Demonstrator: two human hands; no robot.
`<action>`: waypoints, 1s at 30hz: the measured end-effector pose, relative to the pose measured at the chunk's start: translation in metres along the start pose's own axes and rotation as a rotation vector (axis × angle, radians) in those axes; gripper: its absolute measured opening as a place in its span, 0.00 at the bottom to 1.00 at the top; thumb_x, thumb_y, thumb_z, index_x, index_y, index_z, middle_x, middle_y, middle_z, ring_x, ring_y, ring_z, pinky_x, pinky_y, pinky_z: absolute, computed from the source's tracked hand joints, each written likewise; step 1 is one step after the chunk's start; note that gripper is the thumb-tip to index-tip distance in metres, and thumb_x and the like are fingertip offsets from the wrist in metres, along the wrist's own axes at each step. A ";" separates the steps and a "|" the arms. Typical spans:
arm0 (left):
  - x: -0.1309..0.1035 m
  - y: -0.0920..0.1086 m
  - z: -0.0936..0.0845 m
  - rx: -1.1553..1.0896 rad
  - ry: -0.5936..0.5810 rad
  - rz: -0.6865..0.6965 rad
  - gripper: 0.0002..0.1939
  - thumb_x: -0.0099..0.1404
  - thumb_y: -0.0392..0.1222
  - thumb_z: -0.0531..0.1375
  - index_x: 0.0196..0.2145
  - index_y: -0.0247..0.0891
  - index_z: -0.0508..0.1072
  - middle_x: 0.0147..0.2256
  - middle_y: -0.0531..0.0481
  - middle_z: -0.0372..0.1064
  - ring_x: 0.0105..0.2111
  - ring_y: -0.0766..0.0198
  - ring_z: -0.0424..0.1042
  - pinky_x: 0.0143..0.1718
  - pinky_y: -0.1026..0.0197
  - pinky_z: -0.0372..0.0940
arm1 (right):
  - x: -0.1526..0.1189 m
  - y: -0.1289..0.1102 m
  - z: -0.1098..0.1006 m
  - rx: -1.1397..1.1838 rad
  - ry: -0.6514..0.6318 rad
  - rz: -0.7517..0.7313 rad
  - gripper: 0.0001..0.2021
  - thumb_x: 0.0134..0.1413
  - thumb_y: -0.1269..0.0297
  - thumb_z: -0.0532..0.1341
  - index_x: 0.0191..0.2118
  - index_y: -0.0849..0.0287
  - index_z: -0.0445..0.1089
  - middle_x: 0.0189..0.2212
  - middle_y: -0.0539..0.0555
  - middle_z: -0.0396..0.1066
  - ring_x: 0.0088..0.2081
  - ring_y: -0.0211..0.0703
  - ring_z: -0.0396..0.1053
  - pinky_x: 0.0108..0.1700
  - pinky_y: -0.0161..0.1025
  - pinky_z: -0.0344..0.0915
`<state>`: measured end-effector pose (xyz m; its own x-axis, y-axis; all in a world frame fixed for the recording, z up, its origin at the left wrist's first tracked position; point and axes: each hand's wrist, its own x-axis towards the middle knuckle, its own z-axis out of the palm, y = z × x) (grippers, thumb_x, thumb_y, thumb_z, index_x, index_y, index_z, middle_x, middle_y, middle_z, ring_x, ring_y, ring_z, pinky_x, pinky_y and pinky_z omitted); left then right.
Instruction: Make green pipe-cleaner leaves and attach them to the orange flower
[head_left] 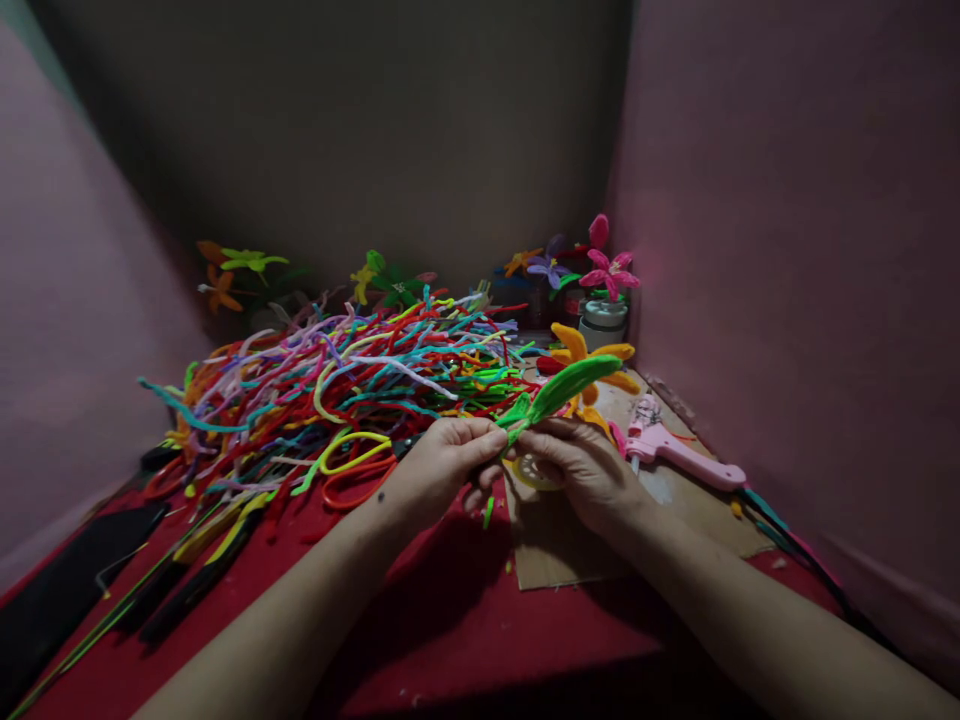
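Near the middle of the view, a bright green fuzzy leaf shape (574, 385) is held up between both hands. My left hand (457, 458) pinches the lower left end of the green piece, thumb on top. My right hand (574, 462) has its fingers closed on the base just beside it. The long leaf points up and right, and a shorter green part (517, 410) rises near the fingertips. Behind the leaf is an orange fuzzy flower (574, 345), partly covered by it.
A large pile of colourful pipe cleaners (375, 360) lies behind my left hand. Scissors (356, 468) and yellow-black pliers (217, 555) are at left. A pink glue gun (686, 455) rests on cardboard (555, 545) at right. Fuzzy flowers (609, 272) stand at the back.
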<state>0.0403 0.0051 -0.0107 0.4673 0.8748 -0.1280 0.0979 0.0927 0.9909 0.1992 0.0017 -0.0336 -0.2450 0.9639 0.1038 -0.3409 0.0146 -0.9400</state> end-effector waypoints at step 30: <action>0.002 -0.009 0.001 0.304 0.104 0.144 0.11 0.60 0.46 0.54 0.26 0.35 0.66 0.18 0.55 0.59 0.15 0.73 0.57 0.18 0.69 0.54 | 0.006 0.001 -0.003 -0.044 0.007 0.033 0.10 0.42 0.61 0.63 0.33 0.60 0.75 0.26 0.51 0.72 0.29 0.39 0.67 0.37 0.38 0.60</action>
<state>0.0413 0.0059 -0.0198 0.4046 0.9139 0.0330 0.3015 -0.1673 0.9387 0.2001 0.0083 -0.0354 -0.2492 0.9659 0.0700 -0.2920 -0.0061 -0.9564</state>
